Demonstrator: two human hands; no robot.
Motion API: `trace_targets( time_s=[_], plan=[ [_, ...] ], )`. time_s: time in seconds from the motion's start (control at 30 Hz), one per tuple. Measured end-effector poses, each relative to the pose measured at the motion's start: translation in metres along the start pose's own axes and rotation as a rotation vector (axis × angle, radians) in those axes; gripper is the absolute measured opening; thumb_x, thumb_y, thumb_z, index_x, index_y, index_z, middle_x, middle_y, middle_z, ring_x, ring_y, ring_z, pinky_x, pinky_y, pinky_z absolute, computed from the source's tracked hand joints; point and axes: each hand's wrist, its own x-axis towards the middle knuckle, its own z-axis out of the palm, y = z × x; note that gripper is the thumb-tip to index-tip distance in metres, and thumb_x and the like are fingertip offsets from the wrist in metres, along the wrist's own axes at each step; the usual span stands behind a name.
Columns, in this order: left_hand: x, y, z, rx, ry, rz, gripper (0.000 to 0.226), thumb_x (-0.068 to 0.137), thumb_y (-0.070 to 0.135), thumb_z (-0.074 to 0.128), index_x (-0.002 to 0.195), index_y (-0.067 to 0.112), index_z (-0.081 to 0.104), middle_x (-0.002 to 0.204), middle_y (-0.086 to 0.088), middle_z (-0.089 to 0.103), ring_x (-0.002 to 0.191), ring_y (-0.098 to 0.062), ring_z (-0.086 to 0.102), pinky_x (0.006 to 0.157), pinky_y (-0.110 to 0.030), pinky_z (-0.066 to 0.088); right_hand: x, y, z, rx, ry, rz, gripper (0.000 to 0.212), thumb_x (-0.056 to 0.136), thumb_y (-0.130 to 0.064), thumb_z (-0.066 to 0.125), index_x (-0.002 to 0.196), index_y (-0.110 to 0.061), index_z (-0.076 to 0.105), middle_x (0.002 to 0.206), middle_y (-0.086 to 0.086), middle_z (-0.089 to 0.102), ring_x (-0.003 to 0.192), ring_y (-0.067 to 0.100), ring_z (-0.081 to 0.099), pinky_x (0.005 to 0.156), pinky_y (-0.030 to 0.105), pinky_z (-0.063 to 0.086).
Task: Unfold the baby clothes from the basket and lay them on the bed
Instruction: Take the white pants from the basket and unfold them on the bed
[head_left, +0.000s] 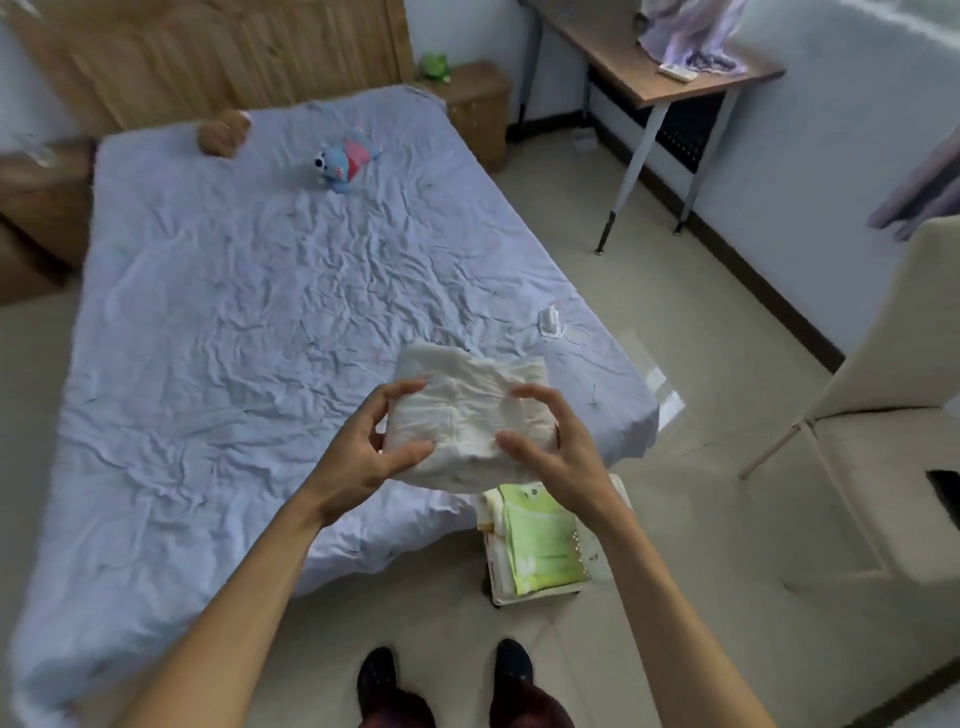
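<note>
Head view: left hand (372, 451) and right hand (555, 451) each curl thumb and fingers round opposite sides of a folded white baby garment (467, 410), held above the near corner of the bed (249, 322). Beside the bed, on the floor, the basket (525, 597) holds folded green clothes (540, 543).

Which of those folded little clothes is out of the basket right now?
The white folded garment, held by the left hand and right hand over the bed. The green folded cloth lies in the basket.

Home bedroom: bed (260, 291), plush toy (343, 163), probably a nightstand (475, 111).
</note>
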Motion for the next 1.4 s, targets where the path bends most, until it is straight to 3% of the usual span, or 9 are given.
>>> trace_targets(
  time_s=[0.13,0.2,0.33,0.53,0.67,0.83,1.03,1.2,1.4],
  plan=[
    [-0.049,0.007,-0.068,-0.005,0.143,0.038,0.064,0.086,0.023,0.081,0.139,0.046,0.052,0.132,0.02,0.06,0.111,-0.013,0.071,0.076,-0.028,0.062,0.022,-0.051,0.057,-0.023,-0.193,-0.071,0.049,0.084,-0.039,0.082,0.129,-0.041,0.06,0.136,-0.011,0.059,0.118,0.015,0.062,0.097,0.045,0.055],
    [-0.074,0.003,-0.105,-0.018,0.203,0.054,0.063,0.086,0.023,0.081,0.137,0.047,0.052,0.132,0.021,0.06,0.112,-0.013,0.071,0.076,-0.028,0.062,0.03,-0.072,0.094,-0.051,-0.278,-0.101,0.05,0.084,-0.041,0.082,0.129,-0.043,0.06,0.131,-0.015,0.059,0.107,0.012,0.065,0.087,0.033,0.059],
    [-0.125,-0.014,-0.182,-0.024,0.307,0.062,0.064,0.085,0.025,0.083,0.137,0.046,0.053,0.132,0.018,0.062,0.11,-0.016,0.072,0.076,-0.028,0.062,0.038,-0.108,0.18,-0.164,-0.383,-0.158,0.048,0.082,-0.045,0.081,0.124,-0.051,0.059,0.128,-0.021,0.055,0.092,0.002,0.059,0.072,0.012,0.048],
    [-0.175,-0.039,-0.294,0.021,0.373,0.034,0.062,0.083,0.037,0.084,0.135,0.052,0.053,0.13,0.027,0.061,0.105,-0.015,0.074,0.08,-0.027,0.061,0.043,-0.141,0.305,-0.207,-0.415,-0.167,0.048,0.081,-0.038,0.083,0.122,-0.049,0.062,0.131,-0.011,0.052,0.105,0.004,0.056,0.086,0.023,0.048],
    [-0.182,-0.051,-0.345,-0.016,0.381,0.029,0.06,0.082,0.034,0.084,0.133,0.051,0.056,0.126,0.028,0.062,0.104,-0.016,0.075,0.078,-0.026,0.061,0.052,-0.149,0.36,-0.197,-0.407,-0.176,0.048,0.082,-0.035,0.083,0.124,-0.046,0.063,0.128,-0.017,0.053,0.106,-0.001,0.054,0.085,0.019,0.047],
    [-0.158,-0.06,-0.378,-0.034,0.414,0.024,0.059,0.081,0.034,0.085,0.131,0.052,0.059,0.124,0.026,0.064,0.104,-0.013,0.075,0.077,-0.024,0.061,0.085,-0.149,0.391,-0.198,-0.383,-0.156,0.049,0.081,-0.031,0.084,0.125,-0.043,0.064,0.134,-0.008,0.055,0.11,0.009,0.058,0.097,0.036,0.052],
    [-0.087,-0.067,-0.399,-0.051,0.433,0.029,0.057,0.086,0.024,0.083,0.131,0.052,0.062,0.126,0.033,0.065,0.106,-0.005,0.073,0.083,-0.017,0.058,0.157,-0.129,0.401,-0.148,-0.354,-0.129,0.048,0.081,-0.029,0.085,0.124,-0.038,0.067,0.134,-0.006,0.056,0.108,0.018,0.062,0.091,0.045,0.057],
    [-0.004,-0.081,-0.414,-0.044,0.474,-0.027,0.058,0.086,0.021,0.082,0.135,0.045,0.06,0.128,0.033,0.064,0.11,-0.006,0.072,0.086,-0.018,0.057,0.251,-0.102,0.406,-0.167,-0.414,-0.101,0.047,0.082,-0.031,0.084,0.124,-0.04,0.066,0.134,-0.006,0.056,0.108,0.017,0.062,0.086,0.033,0.057],
    [0.086,-0.132,-0.441,-0.044,0.504,-0.121,0.062,0.085,0.031,0.082,0.141,0.041,0.056,0.126,0.042,0.059,0.112,0.007,0.066,0.083,-0.011,0.054,0.353,-0.045,0.437,-0.285,-0.476,-0.083,0.051,0.081,-0.032,0.083,0.128,-0.038,0.063,0.131,-0.005,0.053,0.109,0.012,0.055,0.083,0.014,0.04]
  ],
)
